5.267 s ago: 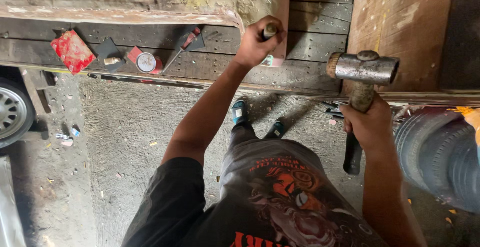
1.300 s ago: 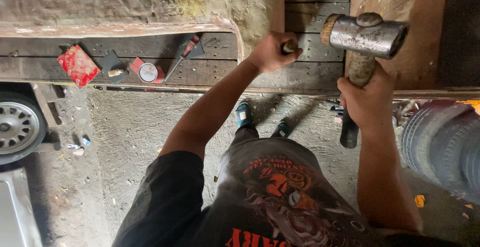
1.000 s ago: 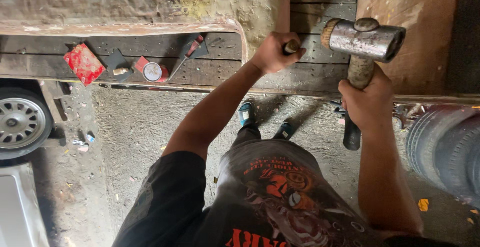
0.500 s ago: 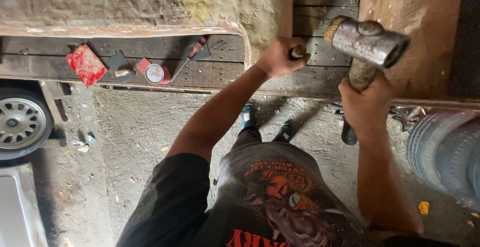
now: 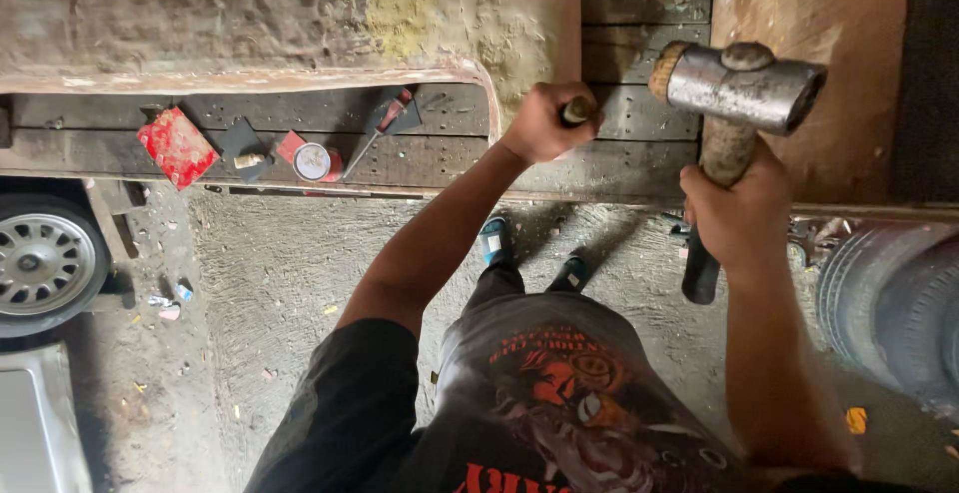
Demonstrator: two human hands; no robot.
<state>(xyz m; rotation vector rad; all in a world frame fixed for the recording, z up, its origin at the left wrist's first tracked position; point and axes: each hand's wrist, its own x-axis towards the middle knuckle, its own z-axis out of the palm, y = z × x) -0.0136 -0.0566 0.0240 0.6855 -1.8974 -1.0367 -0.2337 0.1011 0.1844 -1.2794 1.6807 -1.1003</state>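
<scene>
Right hand [image 5: 737, 218] fisted on hammer [image 5: 739, 88] handle, head raised w/ gap to chisel [image 5: 577, 109], gripped tight in left hand [image 5: 544, 123] against wood plank [image 5: 639, 138]. Mid-strike step; next blow needs square aim at chisel top.

Vehicle repair workshop. Rough, littered concrete floor [image 5: 250, 293]; silver-spoked car wheel [image 5: 45, 263] at 9 o'clock; dark rubber tyre [image 5: 889, 303] at 3 o'clock; filler-patched rusty body panel [image 5: 300, 23] at 11 o'clock.

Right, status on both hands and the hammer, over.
Left hand fisted round a chisel-like tool against the panel edge. Right hand grips the hammer, head raised just right of the tool. Nothing between them.
</scene>
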